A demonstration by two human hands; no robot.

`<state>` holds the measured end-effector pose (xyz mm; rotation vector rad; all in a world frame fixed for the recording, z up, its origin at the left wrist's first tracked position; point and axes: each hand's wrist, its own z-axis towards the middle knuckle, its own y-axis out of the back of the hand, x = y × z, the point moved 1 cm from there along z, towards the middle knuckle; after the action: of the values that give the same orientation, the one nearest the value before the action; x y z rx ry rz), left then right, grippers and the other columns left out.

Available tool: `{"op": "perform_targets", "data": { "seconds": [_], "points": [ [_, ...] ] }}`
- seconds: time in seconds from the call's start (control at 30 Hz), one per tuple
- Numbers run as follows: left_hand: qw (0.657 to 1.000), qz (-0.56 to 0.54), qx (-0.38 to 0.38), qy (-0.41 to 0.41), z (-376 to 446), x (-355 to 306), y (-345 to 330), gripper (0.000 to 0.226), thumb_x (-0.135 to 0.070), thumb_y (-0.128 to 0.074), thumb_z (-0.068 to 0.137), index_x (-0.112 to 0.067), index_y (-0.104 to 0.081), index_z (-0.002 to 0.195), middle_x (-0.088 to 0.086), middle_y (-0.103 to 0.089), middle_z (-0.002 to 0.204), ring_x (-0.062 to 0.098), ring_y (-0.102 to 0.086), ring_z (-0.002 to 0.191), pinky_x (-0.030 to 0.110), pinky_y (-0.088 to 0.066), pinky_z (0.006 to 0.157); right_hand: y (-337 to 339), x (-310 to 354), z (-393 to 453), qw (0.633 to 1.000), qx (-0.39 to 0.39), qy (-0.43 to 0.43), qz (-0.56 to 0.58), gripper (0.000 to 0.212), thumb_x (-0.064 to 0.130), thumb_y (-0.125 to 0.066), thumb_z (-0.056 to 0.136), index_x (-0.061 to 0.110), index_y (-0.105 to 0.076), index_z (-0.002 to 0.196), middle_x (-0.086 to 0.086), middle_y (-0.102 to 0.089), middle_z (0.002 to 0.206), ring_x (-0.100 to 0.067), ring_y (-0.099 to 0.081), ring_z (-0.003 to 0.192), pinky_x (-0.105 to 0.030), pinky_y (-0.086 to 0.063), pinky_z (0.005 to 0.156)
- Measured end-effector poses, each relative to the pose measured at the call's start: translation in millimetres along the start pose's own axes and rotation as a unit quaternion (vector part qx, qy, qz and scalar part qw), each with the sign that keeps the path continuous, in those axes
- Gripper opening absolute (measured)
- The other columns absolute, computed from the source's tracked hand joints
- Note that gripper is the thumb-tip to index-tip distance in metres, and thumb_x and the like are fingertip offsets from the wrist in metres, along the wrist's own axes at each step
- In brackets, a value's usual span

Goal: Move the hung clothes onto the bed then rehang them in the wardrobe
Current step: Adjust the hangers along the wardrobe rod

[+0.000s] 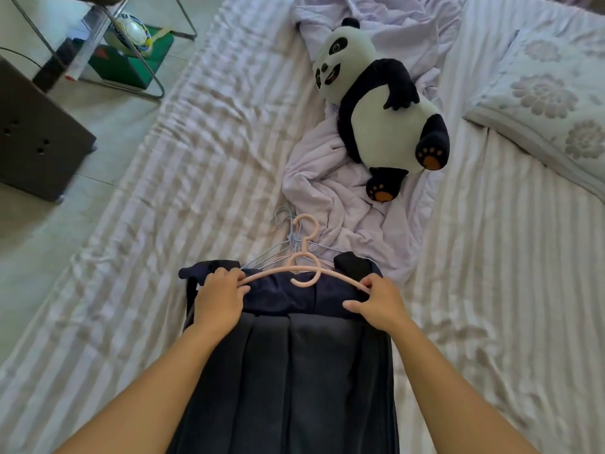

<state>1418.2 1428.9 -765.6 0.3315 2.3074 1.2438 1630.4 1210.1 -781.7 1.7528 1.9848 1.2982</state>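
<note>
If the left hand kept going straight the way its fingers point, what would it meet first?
Probably the thin blue wire hangers lying just beyond the pink hanger that the left hand grips; past them, the crumpled lilac sheet. Depth is uncertain.

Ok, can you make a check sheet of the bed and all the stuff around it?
Surface: striped bed, sheet wrinkled.
Job's things: dark pleated garment lying flat; pink hanger at its top; thin blue hangers beside it.
Clutter: toy panda on crumpled lilac sheet; flowered pillow.
Hands: left hand and right hand pinch the pink hanger's ends.
Cables: nothing seen.
Surroundings: ball, dark cabinet on floor.
</note>
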Motion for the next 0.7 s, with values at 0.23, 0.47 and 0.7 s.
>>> {"op": "perform_targets", "data": {
  "seconds": [0.23, 0.47, 0.7],
  "points": [
    [0.997, -0.079, -0.020, 0.008, -20.0, -4.1, 20.7, 0.007, -0.028, -0.059, 0.095, -0.023, -0.061, 0.091, -0.001, -0.060, 0.093, 0.026, -0.060, 0.086, 0.043, -0.050, 0.073, 15.7, 9.9, -33.1, 0.989, -0.039, 0.067, 0.128, 0.015, 0.026, -0.063, 0.094, 0.022, -0.060, 0.080, 0.007, -0.057, 0.069, -0.013, -0.052, 0.067, -0.031, -0.043, 0.064],
    [0.988, -0.135, -0.065, -0.042, -71.6, -9.9, 46.4, 0.009, -0.024, -0.058, 0.096, -0.030, -0.060, 0.090, -0.009, -0.063, 0.083, 0.018, -0.060, 0.078, 0.032, -0.041, 0.061, 34.8, 22.5, -93.1, 0.976, -0.078, 0.120, 0.166, 0.017, 0.023, -0.061, 0.096, 0.023, -0.063, 0.080, 0.005, -0.055, 0.065, -0.010, -0.047, 0.061, -0.030, -0.041, 0.061],
    [0.979, -0.141, -0.131, -0.074, -150.5, -24.8, 90.4, 0.010, -0.019, -0.058, 0.096, -0.025, -0.066, 0.098, -0.009, -0.061, 0.084, 0.008, -0.052, 0.071, 0.019, -0.032, 0.054, 64.4, 31.8, -182.7, 0.966, -0.117, 0.146, 0.179, 0.017, 0.023, -0.059, 0.098, 0.024, -0.062, 0.081, 0.008, -0.049, 0.060, -0.007, -0.044, 0.057, -0.020, -0.036, 0.055]
  ]
}}
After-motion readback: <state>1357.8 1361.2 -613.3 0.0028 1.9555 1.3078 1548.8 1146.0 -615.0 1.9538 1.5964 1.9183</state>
